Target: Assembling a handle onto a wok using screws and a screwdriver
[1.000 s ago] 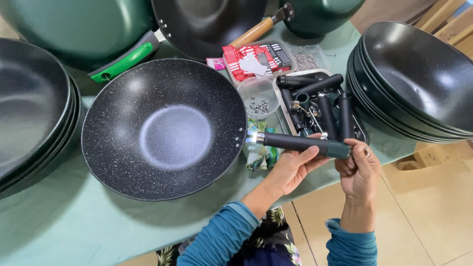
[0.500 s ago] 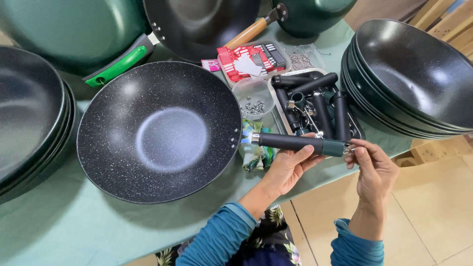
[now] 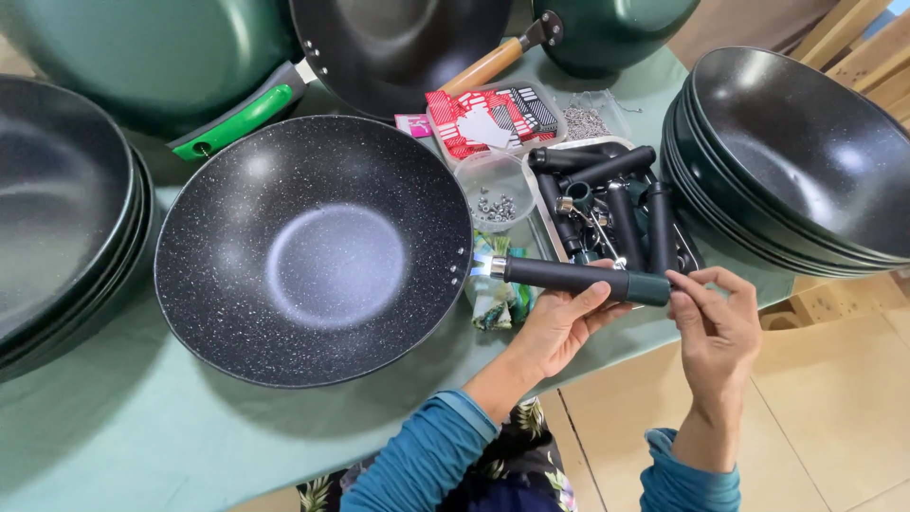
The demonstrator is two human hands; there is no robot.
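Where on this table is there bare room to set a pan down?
The only bare cloth is the near-left strip, bordered by the speckled wok, the left stack and the table edge. It is crowded behind the wok and to its right: tray of handles, screw tub, right stack.

— We're seeing a matt black, white-speckled coating inside the wok (image 3: pixel 313 251), and its handle (image 3: pixel 578 279) is looking like dull dark plastic with a shiny metal collar.

— We're also noticing smooth green cloth covering the table (image 3: pixel 123 427), a glossy green plastic grip (image 3: pixel 242 121), a bare wooden handle (image 3: pixel 483 68), and a clear plastic tub (image 3: pixel 495 194) holding bright metal screws.
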